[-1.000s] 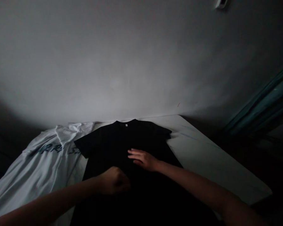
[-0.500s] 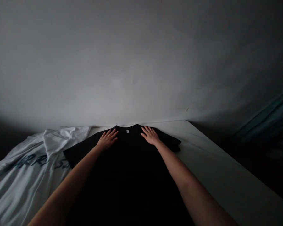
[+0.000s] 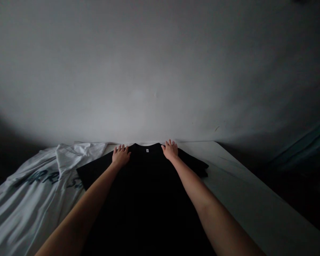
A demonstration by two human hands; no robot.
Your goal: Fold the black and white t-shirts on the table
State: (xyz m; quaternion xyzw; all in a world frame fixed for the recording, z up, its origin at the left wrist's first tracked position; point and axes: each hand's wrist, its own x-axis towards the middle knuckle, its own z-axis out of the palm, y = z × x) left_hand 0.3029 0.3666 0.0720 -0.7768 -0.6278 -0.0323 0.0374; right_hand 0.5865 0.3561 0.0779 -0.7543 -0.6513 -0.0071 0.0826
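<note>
A black T-shirt (image 3: 146, 185) lies flat on a white table, its collar at the far side and a small white label (image 3: 147, 150) inside the neck. My left hand (image 3: 121, 155) rests palm down on the shoulder left of the collar, fingers spread. My right hand (image 3: 170, 149) rests on the shoulder right of the collar, its fingertips reaching the far edge. Neither hand grips the fabric. My forearms lie along the shirt and cover parts of it, and the lower shirt is lost in shadow.
A crumpled white garment with dark lettering (image 3: 34, 188) lies left of the black shirt, hanging over the table's left side. The white tabletop (image 3: 245, 181) extends to the right. A pale wall (image 3: 160, 78) stands behind, and dark teal fabric (image 3: 304, 145) shows at right.
My left hand has opened from a fist, and both hands have moved from mid-shirt up to the shoulders by the collar. The view has tilted slightly, so the shirt sits lower in the frame.
</note>
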